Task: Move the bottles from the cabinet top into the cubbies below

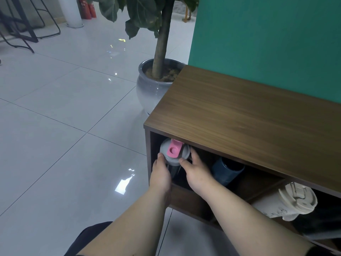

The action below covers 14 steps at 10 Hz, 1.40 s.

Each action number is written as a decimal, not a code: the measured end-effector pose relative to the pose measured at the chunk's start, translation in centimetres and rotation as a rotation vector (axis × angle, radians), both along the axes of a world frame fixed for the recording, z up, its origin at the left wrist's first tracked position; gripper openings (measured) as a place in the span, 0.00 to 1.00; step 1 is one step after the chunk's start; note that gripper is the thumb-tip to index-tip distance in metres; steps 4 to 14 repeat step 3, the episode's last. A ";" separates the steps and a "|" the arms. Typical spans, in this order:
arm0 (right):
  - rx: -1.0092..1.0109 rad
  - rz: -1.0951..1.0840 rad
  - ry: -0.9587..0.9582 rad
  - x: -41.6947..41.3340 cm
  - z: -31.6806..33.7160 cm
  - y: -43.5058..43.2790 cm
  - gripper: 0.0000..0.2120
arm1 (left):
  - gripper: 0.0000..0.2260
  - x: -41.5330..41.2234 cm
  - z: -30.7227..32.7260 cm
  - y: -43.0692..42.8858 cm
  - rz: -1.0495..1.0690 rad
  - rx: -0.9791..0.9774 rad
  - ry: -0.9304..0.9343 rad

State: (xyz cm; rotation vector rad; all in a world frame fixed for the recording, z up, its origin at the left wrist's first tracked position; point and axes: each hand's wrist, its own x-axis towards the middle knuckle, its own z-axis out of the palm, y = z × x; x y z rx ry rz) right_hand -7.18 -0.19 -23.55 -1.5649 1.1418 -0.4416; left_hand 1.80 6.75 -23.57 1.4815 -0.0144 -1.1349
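Head view: the left hand (160, 173) and right hand (197, 172) close on the bottle with the grey lid and pink flip cap (174, 153), one on each side just under the lid, the bottle upright inside the leftmost cubby (153, 145); a dark blue bottle (227, 170) stands beside it, a cream tumbler (287, 202) in the next cubby; the wooden surface (249, 115) shows bare. To finish well, seat the base flat, clear of the blue bottle, then loosen each grip together so nothing tips.
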 end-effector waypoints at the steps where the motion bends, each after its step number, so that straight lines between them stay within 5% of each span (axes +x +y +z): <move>1: 0.036 -0.014 0.034 -0.7 -0.1 0.6 0.34 | 0.30 -0.1 0.0 0.2 0.000 0.032 0.037; 3: 0.130 -0.036 0.113 -5.3 0.6 3.7 0.42 | 0.37 -2.1 1.7 2.8 -0.166 0.127 0.033; 14: 0.130 -0.036 0.113 -5.3 0.6 3.7 0.42 | 0.37 -2.1 1.7 2.8 -0.166 0.127 0.033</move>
